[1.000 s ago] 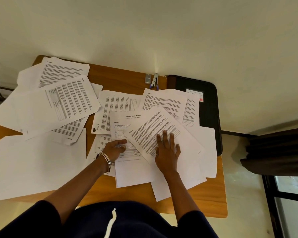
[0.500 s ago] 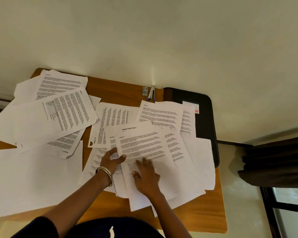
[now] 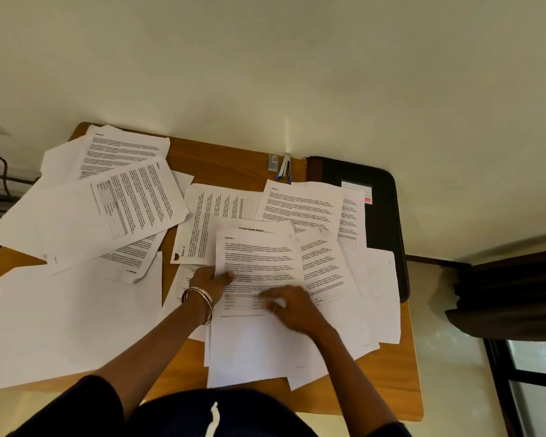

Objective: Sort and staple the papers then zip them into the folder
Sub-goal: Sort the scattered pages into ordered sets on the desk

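Several printed sheets lie scattered over the wooden table (image 3: 234,160). In the middle, a sheet headed "Section 4" (image 3: 259,257) tops a loose stack. My left hand (image 3: 210,282), with bangles at the wrist, pinches that sheet's left edge; the thumb lies on top and the fingers are hidden beneath. My right hand (image 3: 292,307) is blurred and rests flat on the sheet's lower part. A black zip folder (image 3: 383,228) lies at the table's right edge, partly under papers. A small stapler (image 3: 285,169) stands at the back edge beside a staple box (image 3: 273,162).
More printed sheets (image 3: 114,209) overlap at the back left, and blank sheets (image 3: 76,313) hang over the front left edge. A wall runs along the table's back. A dark curtain (image 3: 511,294) and a window frame are at the right, and a cable (image 3: 0,171) at the far left.
My right hand slid the "Section 4" sheet leftwards and turned it square onto the middle stack. My left hand stayed at the stack's left edge and took hold of the sheet.
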A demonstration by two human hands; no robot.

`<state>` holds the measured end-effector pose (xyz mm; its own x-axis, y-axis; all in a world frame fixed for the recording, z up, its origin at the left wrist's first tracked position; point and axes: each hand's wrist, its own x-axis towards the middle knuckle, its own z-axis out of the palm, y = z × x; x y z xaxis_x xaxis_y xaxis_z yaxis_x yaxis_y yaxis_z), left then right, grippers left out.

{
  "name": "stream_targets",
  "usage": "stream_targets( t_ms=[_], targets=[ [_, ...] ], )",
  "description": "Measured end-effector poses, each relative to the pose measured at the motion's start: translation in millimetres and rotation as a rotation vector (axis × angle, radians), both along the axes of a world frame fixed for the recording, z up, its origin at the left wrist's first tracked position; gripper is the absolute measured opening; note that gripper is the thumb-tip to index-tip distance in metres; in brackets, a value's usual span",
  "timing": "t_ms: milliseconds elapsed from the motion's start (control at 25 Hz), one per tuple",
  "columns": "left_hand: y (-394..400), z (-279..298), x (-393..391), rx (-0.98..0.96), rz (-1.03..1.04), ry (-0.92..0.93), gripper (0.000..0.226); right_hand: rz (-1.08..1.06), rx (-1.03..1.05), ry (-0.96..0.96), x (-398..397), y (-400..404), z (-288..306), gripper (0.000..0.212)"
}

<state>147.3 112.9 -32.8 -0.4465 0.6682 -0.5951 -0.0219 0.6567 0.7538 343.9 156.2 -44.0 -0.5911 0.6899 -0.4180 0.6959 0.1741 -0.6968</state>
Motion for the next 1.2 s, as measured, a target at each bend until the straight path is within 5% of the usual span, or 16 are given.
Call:
stream_targets(
  t_ms=[120,200,440,720,1200],
  targets=[
    [3.7,10.2,-9.8,0.102,-0.082,0.064,0.03,-0.626,0.272,0.197,6.8,35.1,22.4,0.037],
    [7.7,18.6,-18.1,0.186,-0.137,0.054,0.029,-0.804,0.327,0.201,11.6,59.1,41.1,0.044],
    [16.0,35.8,-28.5,0.312,-0.13,-0.016,0.02,-0.862,0.239,0.47,10.8,76.8,66.2,0.016],
    [14.8,41.2,-28.5,0.259,-0.059,-0.057,0.009,-1.129,-0.571,0.799,5.5,82.9,91.3,0.02],
    [13.4,41.8,-28.6,0.149,-0.033,0.039,0.024,-1.253,-0.541,0.85,-4.8,79.9,96.0,0.031]
  ],
)
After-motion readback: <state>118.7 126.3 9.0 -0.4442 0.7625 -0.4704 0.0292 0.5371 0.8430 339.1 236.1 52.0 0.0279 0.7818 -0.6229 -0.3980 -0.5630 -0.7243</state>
